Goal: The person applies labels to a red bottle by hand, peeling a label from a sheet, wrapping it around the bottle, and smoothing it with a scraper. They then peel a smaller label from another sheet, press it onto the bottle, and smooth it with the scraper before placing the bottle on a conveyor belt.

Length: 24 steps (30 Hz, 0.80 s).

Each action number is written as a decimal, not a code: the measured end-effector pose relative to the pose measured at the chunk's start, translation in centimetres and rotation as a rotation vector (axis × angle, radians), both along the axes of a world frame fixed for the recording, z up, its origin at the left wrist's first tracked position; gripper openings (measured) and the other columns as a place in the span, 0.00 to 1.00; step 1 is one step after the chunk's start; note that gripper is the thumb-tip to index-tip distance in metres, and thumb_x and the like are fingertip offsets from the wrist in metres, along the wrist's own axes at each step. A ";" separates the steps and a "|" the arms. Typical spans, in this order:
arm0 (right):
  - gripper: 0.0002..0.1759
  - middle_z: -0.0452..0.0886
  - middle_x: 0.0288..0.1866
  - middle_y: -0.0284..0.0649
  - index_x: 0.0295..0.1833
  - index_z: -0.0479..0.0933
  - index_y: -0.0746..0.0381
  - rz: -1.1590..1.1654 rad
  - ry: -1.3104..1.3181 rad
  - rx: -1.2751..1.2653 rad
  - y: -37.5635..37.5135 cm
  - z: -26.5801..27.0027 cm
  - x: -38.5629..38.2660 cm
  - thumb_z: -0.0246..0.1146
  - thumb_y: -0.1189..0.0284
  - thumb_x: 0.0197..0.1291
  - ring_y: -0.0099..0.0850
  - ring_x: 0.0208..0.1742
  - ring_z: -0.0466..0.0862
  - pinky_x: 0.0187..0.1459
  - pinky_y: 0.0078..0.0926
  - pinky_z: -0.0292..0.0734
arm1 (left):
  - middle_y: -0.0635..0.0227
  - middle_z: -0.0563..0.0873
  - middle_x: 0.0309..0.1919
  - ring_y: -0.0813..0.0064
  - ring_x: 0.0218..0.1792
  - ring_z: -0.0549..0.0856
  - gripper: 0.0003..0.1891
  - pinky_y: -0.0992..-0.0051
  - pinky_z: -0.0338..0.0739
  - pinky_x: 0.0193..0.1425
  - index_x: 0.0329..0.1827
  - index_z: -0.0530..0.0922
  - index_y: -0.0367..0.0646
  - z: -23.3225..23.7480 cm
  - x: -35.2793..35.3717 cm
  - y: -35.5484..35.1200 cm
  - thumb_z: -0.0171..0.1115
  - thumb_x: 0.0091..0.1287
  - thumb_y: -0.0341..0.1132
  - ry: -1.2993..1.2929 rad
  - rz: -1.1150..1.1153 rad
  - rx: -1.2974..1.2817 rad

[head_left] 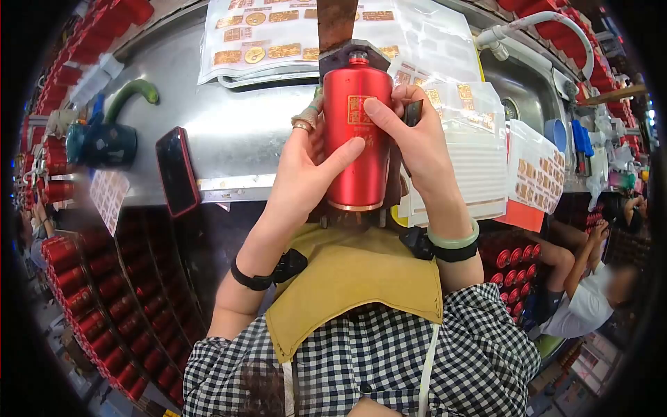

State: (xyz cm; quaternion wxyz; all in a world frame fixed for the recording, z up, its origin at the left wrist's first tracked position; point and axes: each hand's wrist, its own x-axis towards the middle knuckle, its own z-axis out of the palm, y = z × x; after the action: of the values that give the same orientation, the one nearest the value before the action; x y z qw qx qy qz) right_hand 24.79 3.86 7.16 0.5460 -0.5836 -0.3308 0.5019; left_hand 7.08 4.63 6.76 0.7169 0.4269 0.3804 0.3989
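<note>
A shiny red bottle (358,170) stands out in the middle of the view, its narrow neck pointing away from me, with a gold label (358,111) of characters on its front. My left hand (306,163) is closed round its left side, thumb on the front; a ring and wrapped fingertips show on that hand. On the other side, my right hand (420,142) grips the bottle, thumb pressing at the label's right edge. A small dark flat piece (414,112) sticks out among the right fingers; its kind I cannot make out. Behind the bottle is a dark metal support (337,24).
Sheets of gold labels (278,38) lie on the metal worktop (229,111). Left are a phone (178,170) and a dark green pot (104,144). A sink with a white tap (542,21) is right. Red bottles (104,306) are stacked below; another person (580,299) sits at right.
</note>
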 end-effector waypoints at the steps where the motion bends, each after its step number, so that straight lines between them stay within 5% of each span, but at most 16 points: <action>1: 0.22 0.72 0.40 0.25 0.53 0.75 0.59 0.001 -0.001 0.001 0.0 -0.1 0.0 0.81 0.67 0.63 0.15 0.40 0.72 0.45 0.13 0.70 | 0.52 0.77 0.72 0.66 0.71 0.80 0.41 0.64 0.75 0.76 0.82 0.61 0.33 0.0 0.0 0.0 0.75 0.71 0.34 0.037 -0.013 0.005; 7: 0.23 0.72 0.40 0.26 0.52 0.75 0.59 -0.002 -0.003 -0.005 0.0 -0.2 0.0 0.82 0.68 0.62 0.16 0.42 0.72 0.47 0.13 0.70 | 0.52 0.76 0.72 0.66 0.71 0.79 0.42 0.64 0.75 0.76 0.84 0.59 0.33 -0.2 0.0 -0.1 0.74 0.72 0.35 0.039 -0.008 0.029; 12: 0.17 0.78 0.46 0.28 0.62 0.76 0.63 0.071 0.048 0.004 -0.6 0.8 0.9 0.64 0.62 0.79 0.16 0.48 0.74 0.55 0.18 0.71 | 0.53 0.74 0.75 0.67 0.73 0.77 0.39 0.65 0.73 0.78 0.85 0.57 0.32 -0.1 0.0 -0.1 0.69 0.77 0.34 -0.087 0.006 -0.054; 17: 0.12 0.82 0.54 0.33 0.62 0.77 0.63 0.008 0.206 0.045 -3.4 1.9 1.8 0.58 0.71 0.80 0.20 0.56 0.79 0.60 0.22 0.73 | 0.59 0.76 0.75 0.72 0.74 0.76 0.32 0.67 0.68 0.80 0.85 0.60 0.31 0.1 0.1 -0.3 0.59 0.82 0.29 -0.003 0.017 0.010; 24: 0.13 0.83 0.57 0.37 0.61 0.80 0.71 0.198 -0.328 0.116 -8.0 2.9 -0.9 0.63 0.83 0.74 0.24 0.60 0.81 0.63 0.22 0.75 | 0.52 0.73 0.77 0.68 0.75 0.75 0.39 0.66 0.70 0.80 0.85 0.56 0.31 -0.5 -0.4 -0.1 0.68 0.78 0.33 -0.041 -0.021 0.009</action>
State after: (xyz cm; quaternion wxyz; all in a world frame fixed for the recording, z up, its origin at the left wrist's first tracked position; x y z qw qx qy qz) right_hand 23.88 -4.09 10.08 0.4653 -0.5898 -0.4995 0.4315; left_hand 6.69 4.56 6.29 0.7267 0.4257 0.3596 0.4017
